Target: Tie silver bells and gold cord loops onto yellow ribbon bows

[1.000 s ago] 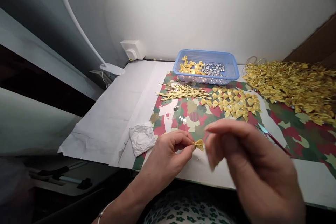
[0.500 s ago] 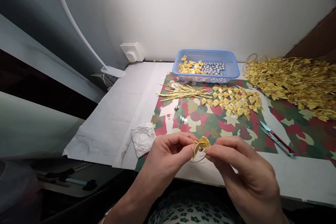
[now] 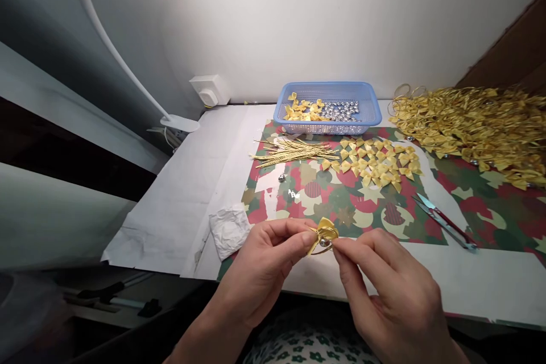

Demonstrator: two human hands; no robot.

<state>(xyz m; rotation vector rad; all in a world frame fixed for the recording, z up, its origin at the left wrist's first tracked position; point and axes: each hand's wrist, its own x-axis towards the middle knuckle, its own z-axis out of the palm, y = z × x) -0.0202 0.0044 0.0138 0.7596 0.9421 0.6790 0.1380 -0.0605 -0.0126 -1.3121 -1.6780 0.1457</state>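
A yellow-gold ribbon bow (image 3: 326, 224) is pinched between the thumb and fingers of my left hand (image 3: 260, 264), above the table's front edge. A small silver jingle bell (image 3: 325, 243) hangs at the bow's middle. Thin gold cord (image 3: 321, 252) loops around the bow and bell. My right hand (image 3: 390, 287) is closed, thumb and forefinger pinching the cord at the bow's right side. The fingertips hide the cord's end there.
Behind are a blue basket (image 3: 328, 128) of bows and silver bells, gold cords (image 3: 294, 151), loose bows (image 3: 375, 162) and a lone bell (image 3: 281, 178). At right lie red-handled scissors (image 3: 446, 222) and a big gold heap (image 3: 473, 125). Crumpled white paper (image 3: 229, 232) lies left.
My right fingertips have drawn slightly back from the bow, and more of the bell shows. My left hand keeps its pinch. The whole view has shifted slightly.
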